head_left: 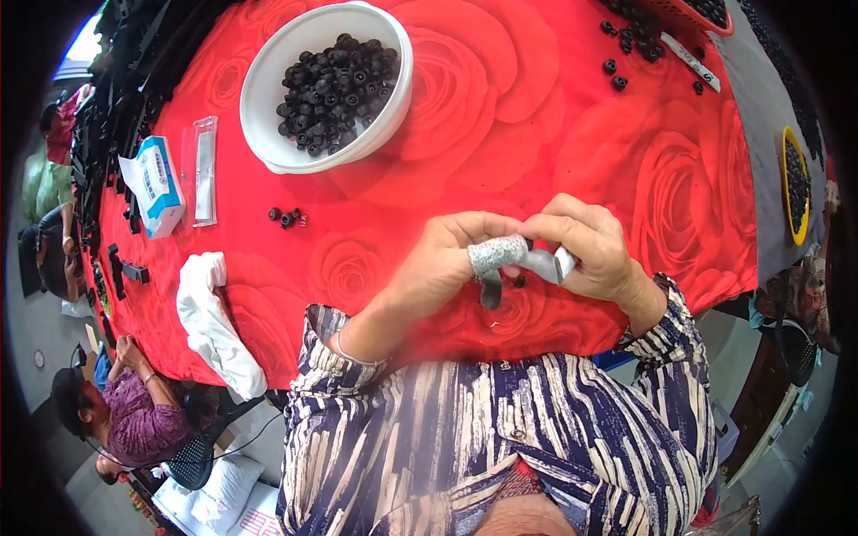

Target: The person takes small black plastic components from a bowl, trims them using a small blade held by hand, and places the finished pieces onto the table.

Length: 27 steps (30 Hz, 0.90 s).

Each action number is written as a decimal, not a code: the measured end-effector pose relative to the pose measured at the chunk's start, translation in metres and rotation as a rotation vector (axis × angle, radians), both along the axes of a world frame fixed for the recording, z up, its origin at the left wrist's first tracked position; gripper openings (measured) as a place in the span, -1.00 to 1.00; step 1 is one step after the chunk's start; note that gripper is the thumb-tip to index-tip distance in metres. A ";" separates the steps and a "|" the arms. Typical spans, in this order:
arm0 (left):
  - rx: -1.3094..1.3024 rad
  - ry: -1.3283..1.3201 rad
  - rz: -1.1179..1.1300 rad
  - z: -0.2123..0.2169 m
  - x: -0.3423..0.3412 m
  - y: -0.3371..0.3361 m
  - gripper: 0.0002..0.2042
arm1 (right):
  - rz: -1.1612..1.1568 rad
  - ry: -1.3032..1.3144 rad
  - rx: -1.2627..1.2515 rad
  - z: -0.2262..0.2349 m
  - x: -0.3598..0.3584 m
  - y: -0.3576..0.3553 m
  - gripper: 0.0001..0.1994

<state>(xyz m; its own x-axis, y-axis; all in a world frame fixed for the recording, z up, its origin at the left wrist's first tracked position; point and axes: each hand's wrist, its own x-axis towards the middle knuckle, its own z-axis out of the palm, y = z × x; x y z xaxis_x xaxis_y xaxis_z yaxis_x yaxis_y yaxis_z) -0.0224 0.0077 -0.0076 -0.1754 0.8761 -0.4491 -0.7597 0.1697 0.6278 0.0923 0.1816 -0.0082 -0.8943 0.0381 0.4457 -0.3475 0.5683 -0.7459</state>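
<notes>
Both hands meet over the red rose-print tablecloth [447, 188], close to my body. My left hand [429, 263] is closed in a pinch, a silvery-grey wrap [498, 254] round one finger. A small black piece [527, 243], mostly hidden, sits at its fingertips. My right hand [585, 246] closes on a flat white-and-grey strip-like tool [563, 264], whose kind I cannot make out, and its fingertips touch the left ones. Beneath the left fingers hangs a dark grey strip [491, 291]. A small black part [519, 281] lies on the cloth below the hands.
Ahead stands a white bowl [255, 107] with many round black parts [335, 94]. Loose black parts [286, 217] lie nearer. To the left are a tissue box [161, 192], a clear packet [206, 170] and a white cloth [210, 313]. A red basket [697, 16] and a yellow tray [789, 143] stand right.
</notes>
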 end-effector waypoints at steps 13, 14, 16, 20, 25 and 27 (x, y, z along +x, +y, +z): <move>0.007 -0.027 -0.073 0.001 0.003 -0.001 -0.76 | 0.029 0.064 0.099 0.001 0.006 0.000 -0.65; 0.006 -0.029 -0.074 0.000 0.005 -0.002 -0.76 | 0.023 0.074 0.109 0.000 0.007 -0.001 -0.64; 0.022 0.023 -0.017 -0.003 0.009 -0.001 -0.77 | -0.001 0.086 0.098 0.001 0.006 -0.003 -0.64; 0.044 -0.025 0.015 0.000 0.014 -0.002 -0.77 | -0.020 0.133 0.094 0.001 0.007 -0.003 -0.65; 0.057 0.093 0.081 -0.001 0.019 -0.004 -0.78 | -0.026 0.141 0.134 0.000 0.008 -0.003 -0.68; 0.061 0.149 0.081 -0.001 0.019 -0.002 -0.79 | -0.030 0.139 0.149 0.001 0.009 -0.002 -0.68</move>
